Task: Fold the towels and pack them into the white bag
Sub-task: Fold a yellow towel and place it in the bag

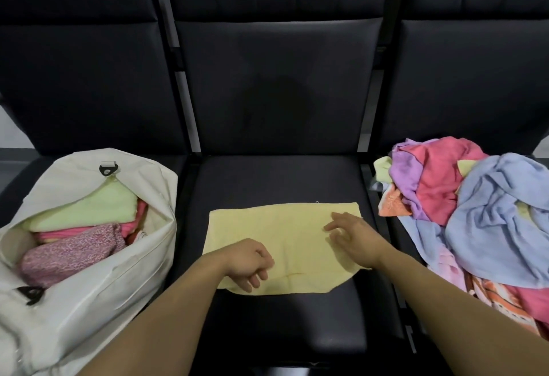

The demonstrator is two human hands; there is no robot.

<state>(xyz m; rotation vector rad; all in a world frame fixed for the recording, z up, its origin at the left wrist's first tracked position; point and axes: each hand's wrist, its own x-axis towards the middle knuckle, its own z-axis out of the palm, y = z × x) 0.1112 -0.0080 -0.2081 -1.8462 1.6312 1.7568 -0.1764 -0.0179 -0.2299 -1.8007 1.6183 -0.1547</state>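
A pale yellow towel [285, 233] lies flat on the middle black seat, folded into a wide rectangle. My left hand [246, 265] hovers over its near left part with fingers loosely curled downward, holding nothing. My right hand [350, 234] is over the towel's right side, fingers spread and relaxed, empty. The white bag [89, 295] stands open on the left seat, with folded green, pink and patterned purple towels [74, 250] inside.
A loose heap of unfolded towels [481, 218], blue, red, purple and orange, covers the right seat. Black seat backs [279, 78] rise behind. The front of the middle seat cushion [285, 322] is bare between my forearms.
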